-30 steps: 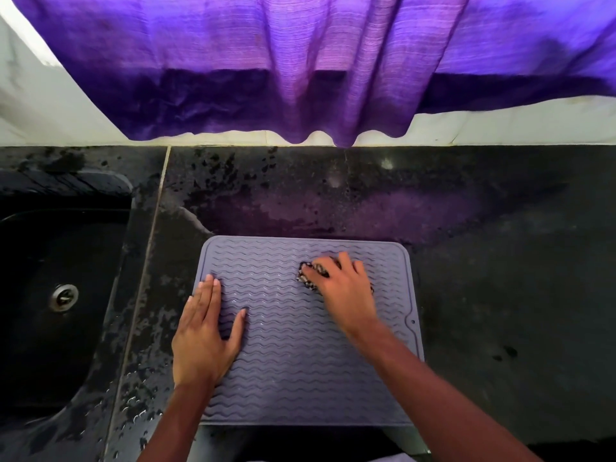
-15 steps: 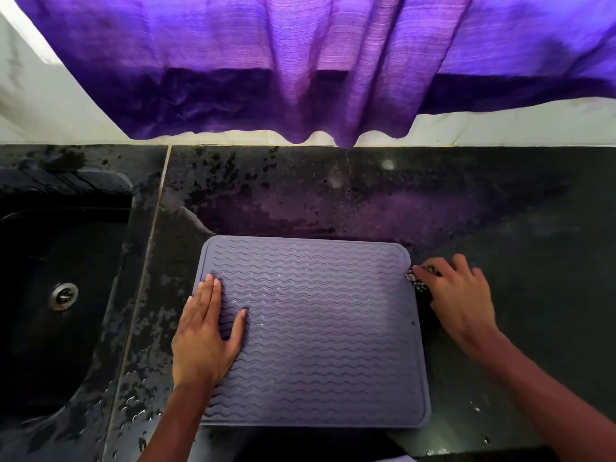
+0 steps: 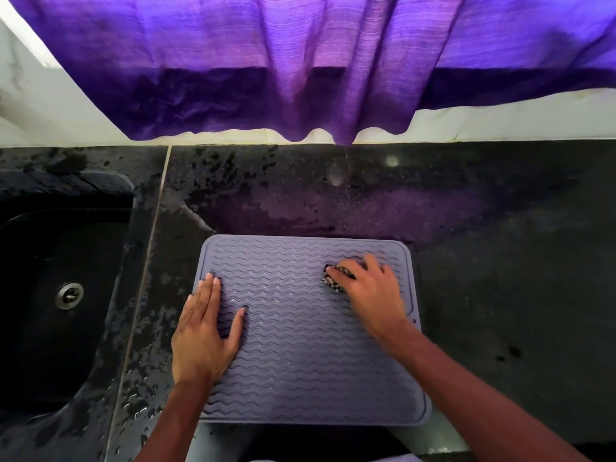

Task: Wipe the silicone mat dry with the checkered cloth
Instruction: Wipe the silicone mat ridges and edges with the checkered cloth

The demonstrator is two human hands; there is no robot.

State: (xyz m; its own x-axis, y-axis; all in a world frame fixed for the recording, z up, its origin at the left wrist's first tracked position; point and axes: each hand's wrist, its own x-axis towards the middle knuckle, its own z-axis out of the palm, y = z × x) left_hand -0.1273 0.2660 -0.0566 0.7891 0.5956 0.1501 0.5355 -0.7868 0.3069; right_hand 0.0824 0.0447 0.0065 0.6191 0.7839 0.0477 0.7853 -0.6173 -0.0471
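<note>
A person's two forearms reach in over the near edge of a silicone mat (image 3: 300,361), a grey-lilac rectangle with rounded corners, a raised rim and rows of wavy ridges, lying flat on a dark, speckled stone surface (image 3: 500,261). The left hand (image 3: 205,335) rests palm-down on the mat's left edge, its fingers (image 3: 210,291) straight and together and the thumb spread to the side, holding nothing. Farther in, toward the mat's far right corner, the right hand (image 3: 373,295) presses a bunched checkered cloth (image 3: 335,278) against the ridges; its fingers (image 3: 370,265) are curled over the dark-and-light fabric, and only a small wad shows at the fingertips. A few pale glints sit between the ridges near the left thumb. To the left of the mat, past a pale seam, water drops and wet patches mark the stone beside a black sink (image 3: 100,245) with a metal drain (image 3: 69,295). Beyond the mat's far edge the stone carries a purple sheen and dark splashes. Past that runs a white wall (image 3: 500,121), with a purple curtain (image 3: 300,61) hanging in folds over it.
</note>
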